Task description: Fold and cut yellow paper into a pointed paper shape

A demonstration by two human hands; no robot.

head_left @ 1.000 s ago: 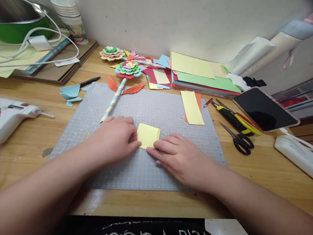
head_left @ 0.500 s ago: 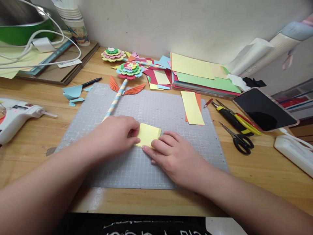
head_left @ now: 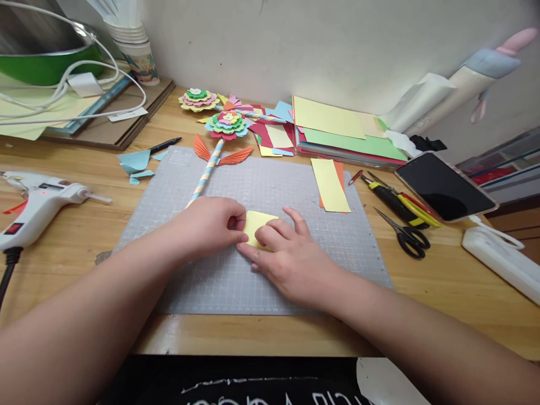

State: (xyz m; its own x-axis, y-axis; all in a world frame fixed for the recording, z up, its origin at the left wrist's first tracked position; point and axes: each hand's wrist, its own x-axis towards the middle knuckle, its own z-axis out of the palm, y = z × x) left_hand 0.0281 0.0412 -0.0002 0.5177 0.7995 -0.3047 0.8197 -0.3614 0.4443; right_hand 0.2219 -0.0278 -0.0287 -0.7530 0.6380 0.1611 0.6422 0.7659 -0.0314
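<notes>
A small folded piece of yellow paper point(head_left: 258, 220) lies on the grey cutting mat point(head_left: 274, 185), partly covered by my fingers. My left hand point(head_left: 213, 222) pinches its left edge between thumb and fingers. From the right, my right hand point(head_left: 291, 253) grips its near edge, with curled fingers on top and one finger raised. Behind my left wrist, a paper flower point(head_left: 228, 125) with a striped paper stem point(head_left: 206, 171) and orange pleated leaves point(head_left: 236, 156) lies across the mat's far left. A yellow paper strip point(head_left: 331, 185) rests on an orange one at the right.
A hot glue gun point(head_left: 46, 199) lies at the left, near blue scraps point(head_left: 135, 162) and a black pen point(head_left: 165, 145). Scissors point(head_left: 407, 233), pliers point(head_left: 396, 202), a phone point(head_left: 445, 185) and a power strip point(head_left: 502, 261) are at the right. Coloured paper point(head_left: 337, 121) is stacked by the wall.
My right hand has slid left over the yellow paper, covering more of it, and one finger has lifted. The left hand keeps its pinch. The camera view has shifted slightly.
</notes>
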